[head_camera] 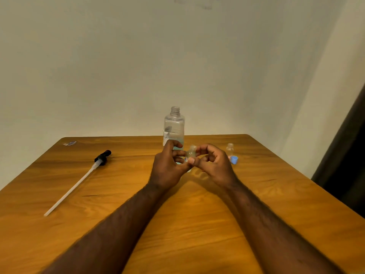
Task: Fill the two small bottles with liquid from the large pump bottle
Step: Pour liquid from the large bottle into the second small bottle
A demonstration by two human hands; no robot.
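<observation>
Now | small bottle [191,153] near upright, mouth up | left hand [167,167], right hand [215,165] pinch

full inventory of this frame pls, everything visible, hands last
large bottle: 1, clear, bluish liquid low down, neck open, upright at far middle of table
pump with tube: 1, black head, white tube, lying on table at left
held small bottle: 1, clear, between both hands, in front of large bottle
standing small bottle: 1, clear, upright on table at right
blue cap: 1, blue, on table beside standing small bottle
sticker: 1, pale, table's far left corner
table: 1, brown wood
curtain: 1, dark, right edge
left hand: 1, holds held small bottle
right hand: 1, pinches held small bottle
</observation>
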